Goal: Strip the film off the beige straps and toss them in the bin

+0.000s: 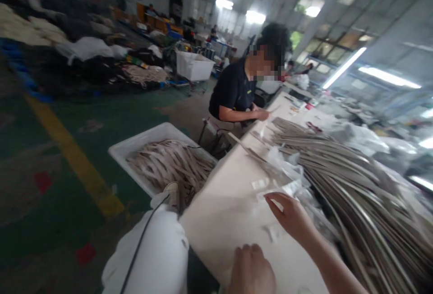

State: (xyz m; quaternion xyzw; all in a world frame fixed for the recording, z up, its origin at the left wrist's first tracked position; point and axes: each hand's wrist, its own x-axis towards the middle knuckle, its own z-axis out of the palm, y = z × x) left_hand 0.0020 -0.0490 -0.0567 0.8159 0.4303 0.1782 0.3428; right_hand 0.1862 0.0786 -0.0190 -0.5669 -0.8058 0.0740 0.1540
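My left hand [252,269] is low in the view over the near end of the white table [216,217], its fingers curled together. Whatever it may hold is hidden. Farther up and to the right, my right hand [289,213] reaches over the tabletop with thumb and fingers brought together at the tips. Blur keeps me from making out anything in that pinch. Beside its fingertips lie white paper slips [260,183] and crumpled clear plastic [291,165]. A small pale slip [275,233] rests between my two hands.
Long grey-beige strips [358,186] are heaped along the table's right side. To the left stands a white bin [118,149] holding more strips [169,163]. A co-worker [233,86] sits at the table's far left edge. A white cart [194,66] stands behind.
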